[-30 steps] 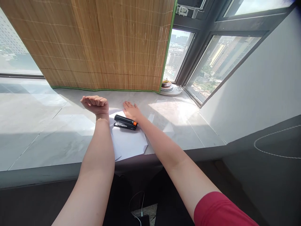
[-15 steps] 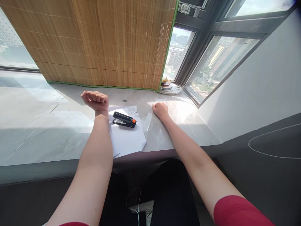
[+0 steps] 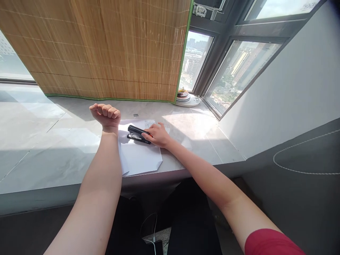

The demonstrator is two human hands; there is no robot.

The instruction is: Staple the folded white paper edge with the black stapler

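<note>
A black stapler [image 3: 136, 134] with an orange end lies on white sheets of paper [image 3: 140, 157] on a pale stone windowsill [image 3: 53, 141]. My right hand [image 3: 156, 135] rests on the stapler's right end, fingers curled round it. My left hand [image 3: 105, 114] is held in a loose fist just left of the paper, palm side up, wrist resting on the sill; nothing shows in it. A small strip of staples [image 3: 136, 115] lies on the sill behind the paper.
A bamboo blind [image 3: 106, 49] hangs down to the sill behind. A stack of plates [image 3: 186, 98] sits in the far right corner by the window frames [image 3: 212, 60]. A white wall [image 3: 287, 88] runs along the right. A cable [image 3: 148, 230] lies on the floor below.
My right hand swung out to the right onto the bare sill, then came back left and closed on the stapler's orange end. My left fist stayed put.
</note>
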